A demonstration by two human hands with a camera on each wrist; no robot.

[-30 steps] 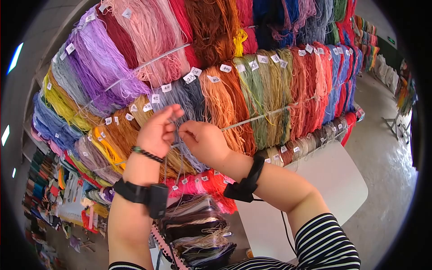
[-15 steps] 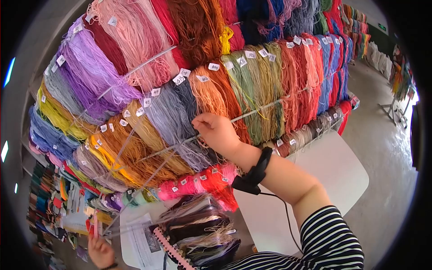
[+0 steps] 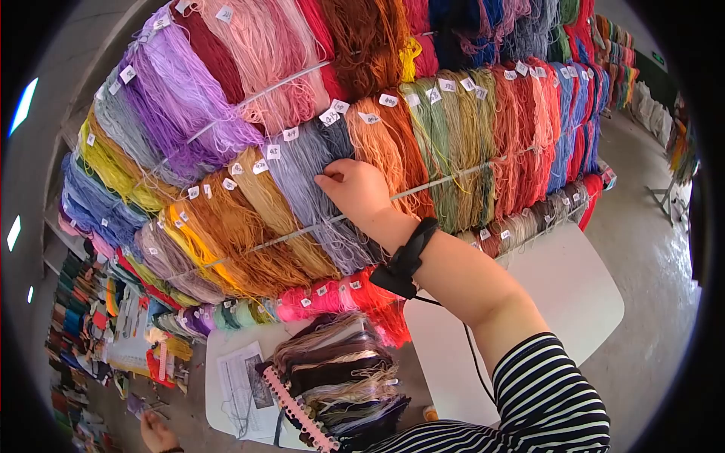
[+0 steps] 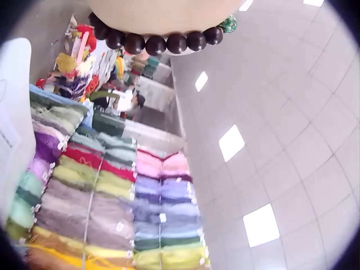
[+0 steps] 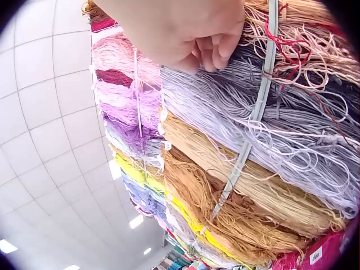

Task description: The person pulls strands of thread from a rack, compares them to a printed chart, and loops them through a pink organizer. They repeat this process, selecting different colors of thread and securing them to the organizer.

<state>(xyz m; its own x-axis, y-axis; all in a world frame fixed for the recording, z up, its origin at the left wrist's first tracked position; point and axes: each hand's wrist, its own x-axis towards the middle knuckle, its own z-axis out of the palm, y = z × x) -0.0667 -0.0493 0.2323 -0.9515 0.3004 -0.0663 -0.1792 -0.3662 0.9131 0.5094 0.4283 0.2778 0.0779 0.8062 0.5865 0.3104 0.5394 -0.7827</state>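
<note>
In the head view my right hand [image 3: 355,189] is at the upper part of a grey-blue hank of thread [image 3: 306,177] on the rack, its fingers curled. The right wrist view shows the fingertips [image 5: 216,56] bent in against the grey strands [image 5: 242,84], pinching at them. My left hand [image 3: 157,434] is low at the left edge of the head view, away from the rack, partly cut off. Whether it holds thread I cannot tell. In the left wrist view only the wrist with a dark bead bracelet [image 4: 156,45] shows; the fingers are hidden.
Hanks of many colours with paper number tags hang in tiers, crossed by a pale strap [image 3: 445,177]. Below are a white table [image 3: 529,302], a bundle of dark and beige threads [image 3: 343,377], a pink holed strip [image 3: 291,400] and printed sheets [image 3: 238,377].
My hands were together at the grey-blue hank. The left then swept down and left, long strands stretching across the view; those strands no longer stretch there. The right has moved up the hank.
</note>
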